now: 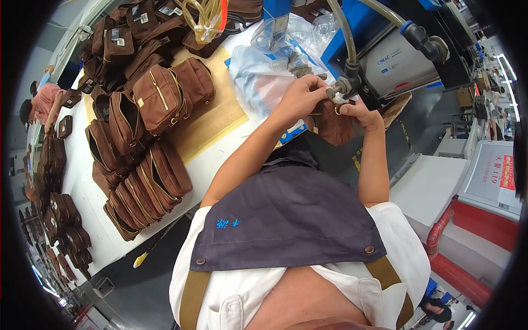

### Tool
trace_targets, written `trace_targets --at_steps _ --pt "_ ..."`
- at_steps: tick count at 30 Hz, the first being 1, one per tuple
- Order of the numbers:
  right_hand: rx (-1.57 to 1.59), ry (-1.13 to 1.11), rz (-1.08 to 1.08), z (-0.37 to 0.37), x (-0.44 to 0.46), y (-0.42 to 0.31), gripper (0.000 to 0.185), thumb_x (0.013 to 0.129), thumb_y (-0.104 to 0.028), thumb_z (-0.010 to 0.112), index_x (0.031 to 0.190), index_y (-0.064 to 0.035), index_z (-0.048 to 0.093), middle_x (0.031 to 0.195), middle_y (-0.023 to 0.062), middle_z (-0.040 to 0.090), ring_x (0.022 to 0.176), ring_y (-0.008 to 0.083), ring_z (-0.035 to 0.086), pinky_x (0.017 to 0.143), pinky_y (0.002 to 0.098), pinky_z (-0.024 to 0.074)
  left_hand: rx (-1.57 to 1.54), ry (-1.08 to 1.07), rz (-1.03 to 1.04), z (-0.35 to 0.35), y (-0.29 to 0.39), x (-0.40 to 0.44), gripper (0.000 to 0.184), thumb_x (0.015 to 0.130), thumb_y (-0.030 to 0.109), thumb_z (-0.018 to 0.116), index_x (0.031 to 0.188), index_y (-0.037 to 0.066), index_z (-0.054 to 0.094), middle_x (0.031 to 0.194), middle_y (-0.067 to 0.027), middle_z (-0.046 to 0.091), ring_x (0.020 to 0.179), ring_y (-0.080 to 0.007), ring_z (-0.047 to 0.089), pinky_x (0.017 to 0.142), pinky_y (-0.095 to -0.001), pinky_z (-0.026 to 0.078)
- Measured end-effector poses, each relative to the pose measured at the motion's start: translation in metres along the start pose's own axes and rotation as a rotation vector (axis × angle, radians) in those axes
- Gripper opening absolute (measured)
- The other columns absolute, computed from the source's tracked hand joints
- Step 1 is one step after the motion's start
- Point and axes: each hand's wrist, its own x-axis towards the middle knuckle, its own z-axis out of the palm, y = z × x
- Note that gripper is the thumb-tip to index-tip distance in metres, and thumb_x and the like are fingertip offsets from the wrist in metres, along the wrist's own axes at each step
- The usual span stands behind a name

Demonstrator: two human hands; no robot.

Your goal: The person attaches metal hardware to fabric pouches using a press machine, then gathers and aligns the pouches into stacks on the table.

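Observation:
A small brown bag [334, 129] hangs under the head of a pneumatic press [342, 87], with its upper edge partly hidden by my hands. My left hand [304, 99] is closed in a pinch at the bag's top, close to the press's metal tip; its fingertips are partly covered. On the other side, my right hand [364, 114] grips the bag's edge, thumb laid beside a small brass-coloured ring [337, 110]. Something small and white shows between the hands, too small to name.
Brown zippered bags [159, 99] stand in rows on the white table [212, 159] at left, with more piled behind. Clear plastic bags [253, 77] lie by the press. A silver air cylinder [399, 63] and hoses are close on the right. Other people are farther off.

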Motion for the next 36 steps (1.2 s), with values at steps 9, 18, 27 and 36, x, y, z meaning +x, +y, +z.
trace_targets --at_steps 9,18,27,36 --pt "0.177 0.012 -0.021 -0.003 0.002 0.011 0.059 0.068 -0.009 0.086 0.121 -0.0058 0.062 0.112 0.0009 0.064 0.104 0.0142 0.06 0.095 0.0291 0.0472 0.15 0.02 0.05 -0.002 0.006 -0.006 0.013 0.09 0.013 0.069 0.099 0.004 0.066 0.089 0.0006 0.064 0.081 -0.007 0.058 0.074 -0.0242 0.048" --pt "0.017 0.033 0.001 -0.001 -0.004 0.013 0.083 0.07 -0.034 0.086 0.137 -0.0028 0.049 0.125 0.0035 0.058 0.115 0.0148 0.055 0.101 0.0299 0.0423 0.084 0.004 0.037 -0.002 0.01 -0.01 0.017 0.092 0.017 0.069 0.102 0.003 0.067 0.089 0.0002 0.065 0.08 -0.0072 0.059 0.072 -0.024 0.048" --pt "-0.822 0.266 0.026 0.098 -0.048 -0.08 0.073 0.071 -0.022 0.08 0.134 0.0005 0.049 0.118 0.0184 0.059 0.109 0.0338 0.061 0.091 0.0404 0.0476 0.172 0.055 0.242 0.004 -0.01 -0.017 0.02 0.092 0.019 0.067 0.097 -0.001 0.064 0.087 -0.0098 0.065 0.078 -0.0144 0.063 0.07 -0.0303 0.051" --pt "-1.065 0.567 -0.163 0.091 -0.084 -0.085 0.049 0.068 -0.013 0.07 0.115 -0.0042 0.06 0.103 0.016 0.064 0.099 0.0333 0.063 0.086 0.041 0.0515 0.248 0.036 0.285 0.009 0.004 -0.04 0.026 0.092 0.016 0.069 0.111 0.0 0.06 0.091 -0.0113 0.072 0.086 -0.0158 0.07 0.075 -0.0288 0.053"
